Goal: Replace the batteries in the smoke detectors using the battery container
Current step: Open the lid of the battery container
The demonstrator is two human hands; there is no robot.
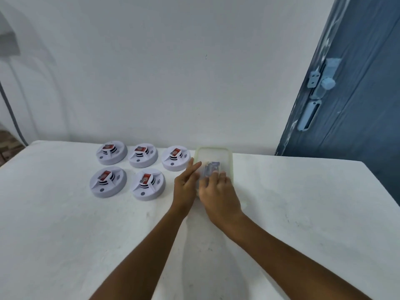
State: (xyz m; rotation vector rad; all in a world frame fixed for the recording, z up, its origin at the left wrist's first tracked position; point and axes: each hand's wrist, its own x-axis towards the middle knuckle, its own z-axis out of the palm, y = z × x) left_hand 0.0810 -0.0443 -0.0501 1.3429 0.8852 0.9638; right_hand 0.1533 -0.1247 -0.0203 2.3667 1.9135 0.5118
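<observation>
Several white round smoke detectors lie in two rows on the white table [65, 224], each with a red battery on top; the nearest one to my hands is at the front right [148, 184]. A clear battery container [213, 154] with a greenish rim stands to their right, with blue batteries [213, 167] visible inside. My left hand [186, 184] lies with straight fingers against the container's left side. My right hand [218, 191] rests on the container's near part, fingers bent over its top; whether it holds anything is hidden.
A white wall rises right behind the table. A blue door [355, 94] with a pale latch stands at the right, past the table's right edge. Bare table surface spreads in front of the detectors and to the container's right.
</observation>
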